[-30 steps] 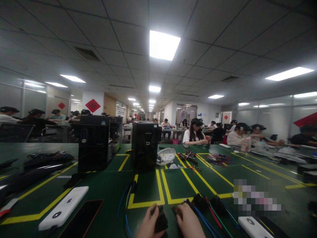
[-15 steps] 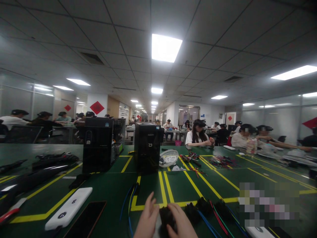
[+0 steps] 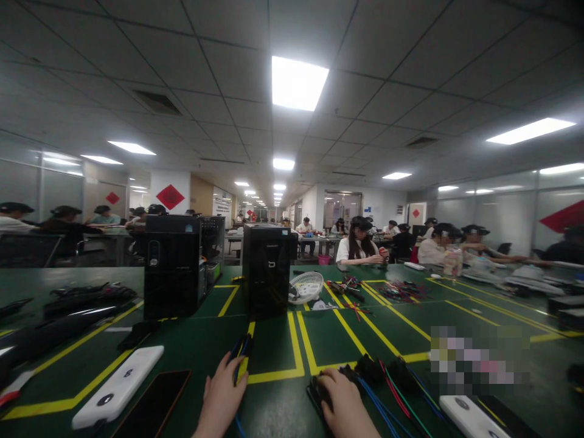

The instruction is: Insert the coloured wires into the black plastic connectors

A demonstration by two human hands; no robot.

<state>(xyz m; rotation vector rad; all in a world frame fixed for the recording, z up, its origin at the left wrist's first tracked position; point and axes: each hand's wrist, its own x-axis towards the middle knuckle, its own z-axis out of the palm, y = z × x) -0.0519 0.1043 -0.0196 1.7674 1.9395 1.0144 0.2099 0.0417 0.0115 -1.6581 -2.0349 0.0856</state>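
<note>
I am looking into a large open-plan assembly workshop set up in an office-style hall, with a tiled drop ceiling and flat light panels running far back. Long green work tables marked with yellow tape lines carry black computer towers, bundles of coloured cables and a white basket. Rows of seated workers in caps fill benches left, right and far.
</note>
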